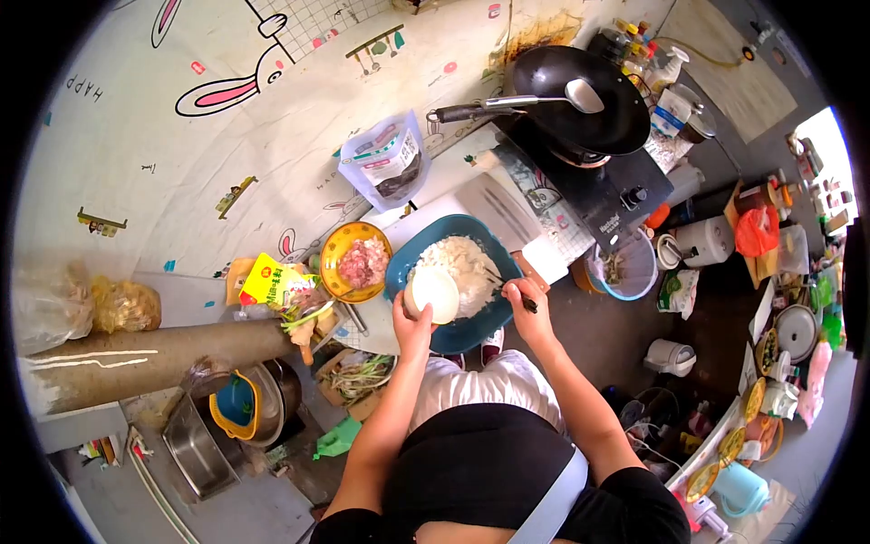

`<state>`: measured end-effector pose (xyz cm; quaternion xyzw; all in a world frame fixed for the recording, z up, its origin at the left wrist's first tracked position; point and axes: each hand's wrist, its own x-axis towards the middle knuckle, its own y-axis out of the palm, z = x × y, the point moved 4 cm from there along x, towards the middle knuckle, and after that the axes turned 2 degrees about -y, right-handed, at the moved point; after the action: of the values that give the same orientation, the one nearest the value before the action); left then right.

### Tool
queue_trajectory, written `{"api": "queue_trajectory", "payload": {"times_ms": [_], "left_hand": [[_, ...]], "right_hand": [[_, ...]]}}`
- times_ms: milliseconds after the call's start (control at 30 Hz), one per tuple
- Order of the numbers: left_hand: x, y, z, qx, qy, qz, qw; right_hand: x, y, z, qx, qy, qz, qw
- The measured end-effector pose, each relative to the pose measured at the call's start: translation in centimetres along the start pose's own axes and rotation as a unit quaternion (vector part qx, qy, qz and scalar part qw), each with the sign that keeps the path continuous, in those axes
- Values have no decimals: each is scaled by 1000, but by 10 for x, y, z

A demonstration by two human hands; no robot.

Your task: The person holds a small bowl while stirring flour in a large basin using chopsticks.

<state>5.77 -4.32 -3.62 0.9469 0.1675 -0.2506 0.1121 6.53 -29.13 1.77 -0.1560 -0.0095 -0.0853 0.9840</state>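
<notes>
A teal basin (pixel 450 227) stands at the counter's edge in front of me, holding a heap of white flour (pixel 467 258). My left hand (pixel 413 325) grips a small white bowl (pixel 432 292) over the basin's left side; pale contents show inside it. My right hand (pixel 531 306) is closed around a slim dark utensil (pixel 529 306) at the right rim. Its thin end reaches into the flour, though I cannot tell whether it is chopsticks. Left of the basin, an orange-yellow bowl (pixel 332 251) contains minced meat (pixel 363 263).
A wok (pixel 544 72) with a metal ladle (pixel 583 96) rests on the black stove (pixel 594 201) at the upper right. A cleaver-like blade on a board (pixel 500 213), an opened plastic pouch (pixel 385 163), a yellow packet (pixel 268 280) and a waste bin (pixel 645 288) lie around. The sink (pixel 199 458) is lower left.
</notes>
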Motion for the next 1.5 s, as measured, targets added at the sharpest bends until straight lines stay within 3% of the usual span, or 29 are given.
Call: {"api": "queue_trajectory", "payload": {"times_ms": [200, 300, 700, 900, 1000, 1100, 1200, 1300, 1500], "left_hand": [[8, 2, 4, 57, 59, -25, 996], [11, -4, 5, 79, 18, -13, 997], [-3, -8, -15, 3, -3, -43, 999], [5, -1, -7, 43, 29, -21, 998], [26, -7, 16, 99, 108, -22, 989], [31, -7, 22, 125, 119, -34, 984], [31, -9, 23, 128, 114, -29, 985], [-3, 5, -19, -10, -3, -20, 1000], [-3, -21, -12, -59, -66, -38, 995]], "right_hand": [[2, -5, 8, -21, -23, -4, 999], [3, -5, 10, -32, -42, 0, 999], [6, 0, 23, -66, -68, 31, 995], [7, 0, 24, -72, -63, 28, 995], [6, -1, 22, -76, -61, 24, 995], [4, -2, 23, -77, -55, 22, 995], [4, -2, 23, -82, -57, 27, 995], [1, 4, 17, -86, -64, 49, 993], [-9, 27, 23, -66, -102, 115, 986]]}}
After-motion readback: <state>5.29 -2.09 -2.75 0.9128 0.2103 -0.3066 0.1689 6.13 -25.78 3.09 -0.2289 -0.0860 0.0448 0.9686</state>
